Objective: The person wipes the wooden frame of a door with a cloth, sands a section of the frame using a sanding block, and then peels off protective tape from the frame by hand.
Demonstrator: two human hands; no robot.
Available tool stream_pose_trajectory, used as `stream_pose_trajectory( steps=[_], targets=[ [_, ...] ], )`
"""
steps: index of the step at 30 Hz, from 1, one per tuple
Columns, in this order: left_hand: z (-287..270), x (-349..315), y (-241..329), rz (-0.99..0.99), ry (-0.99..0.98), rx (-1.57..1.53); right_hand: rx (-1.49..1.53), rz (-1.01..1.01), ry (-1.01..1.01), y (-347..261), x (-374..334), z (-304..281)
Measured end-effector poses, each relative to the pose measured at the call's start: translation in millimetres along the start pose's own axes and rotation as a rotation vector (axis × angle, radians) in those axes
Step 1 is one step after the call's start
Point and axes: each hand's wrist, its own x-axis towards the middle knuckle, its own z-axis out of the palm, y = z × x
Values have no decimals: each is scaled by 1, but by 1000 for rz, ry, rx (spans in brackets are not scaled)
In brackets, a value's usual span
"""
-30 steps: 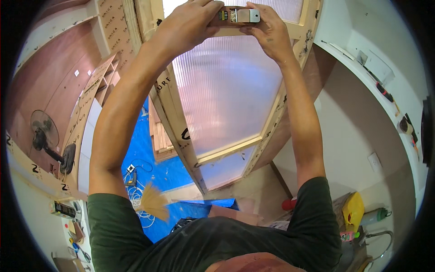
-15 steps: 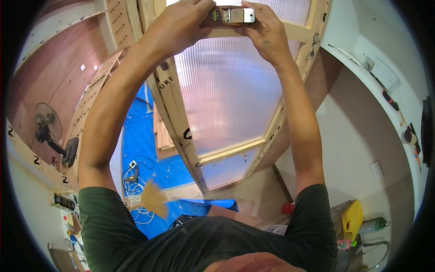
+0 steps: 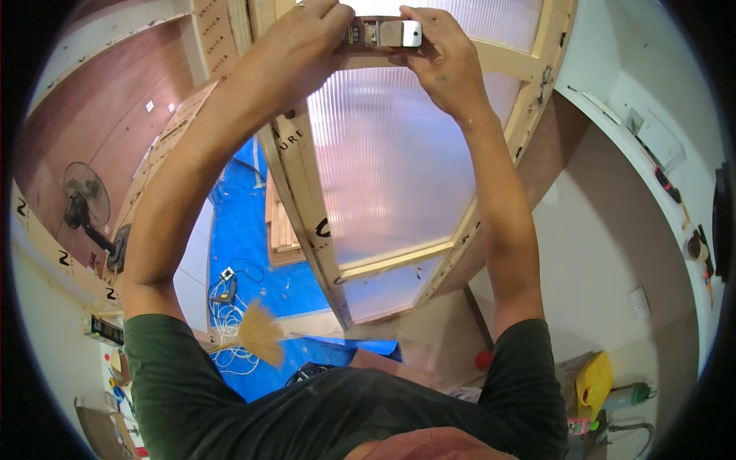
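Both hands grip a hand plane point(image 3: 392, 34) at the top of the view, arms stretched out. Pale shavings show in its mouth, and its blade end is shiny metal. My left hand point(image 3: 310, 50) is closed round the left end, its fingers partly cut off by the upper edge. Around the right end is my right hand point(image 3: 448, 65), with the thumb side toward the metal part. The plane is over a wooden door point(image 3: 399, 258) with ribbed translucent panels point(image 3: 395, 161); I cannot tell whether its sole touches the wood.
On the left stand a black fan point(image 3: 80, 207) and a straw broom point(image 3: 261, 333). A white cable point(image 3: 222, 318) lies coiled on blue sheeting point(image 3: 295, 295). Tools, among them a red-and-black one point(image 3: 667, 184), rest on the right-hand shelf point(image 3: 644, 146). A yellow item point(image 3: 594, 379) is near the tap point(image 3: 636, 426).
The plane and both hands have shifted slightly left relative to the door, which appears a little further right in view. Both hands keep their grip.
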Motion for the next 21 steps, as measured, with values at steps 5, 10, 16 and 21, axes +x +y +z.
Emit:
stream_pose_trajectory(
  steps=[5,10,16,21],
  targets=[
    [-9,-11,-4,32,99,45,-13,-19,2,-12,3,11],
    [-18,-19,-4,-106,-11,-85,-62,-68,8,-15,4,20],
    [5,-56,-14,118,177,-169,-335,-268,88,-22,-39,3],
    [15,-178,13,69,-148,-507,-52,-256,-381,-72,-109,-5]
  ],
)
